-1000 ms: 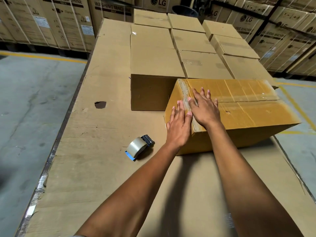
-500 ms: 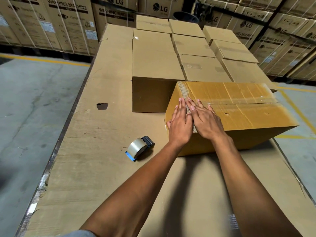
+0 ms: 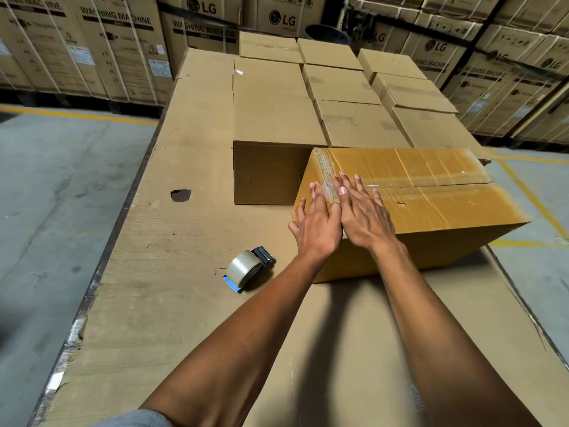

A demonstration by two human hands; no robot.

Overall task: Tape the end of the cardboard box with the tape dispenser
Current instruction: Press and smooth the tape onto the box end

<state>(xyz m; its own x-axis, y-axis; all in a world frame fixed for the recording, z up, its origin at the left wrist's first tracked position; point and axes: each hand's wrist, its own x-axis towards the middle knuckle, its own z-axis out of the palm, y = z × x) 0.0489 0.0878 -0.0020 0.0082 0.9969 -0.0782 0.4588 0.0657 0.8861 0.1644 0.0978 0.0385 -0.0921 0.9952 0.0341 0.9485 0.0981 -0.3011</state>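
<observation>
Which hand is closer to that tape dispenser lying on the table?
Left. The left hand lies flat on the box's end, just above-right of the tape dispenser; the right hand rests beyond it, on the box top.

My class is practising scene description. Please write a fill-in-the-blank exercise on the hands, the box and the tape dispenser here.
1. Both hands lie ____ on the cardboard box.
2. The tape dispenser lies on the person's ____ of that box.
3. The left hand and right hand meet at the box's ____ edge.
4. Neither hand holds the ____.

Missing words: flat; left; taped; dispenser
</observation>
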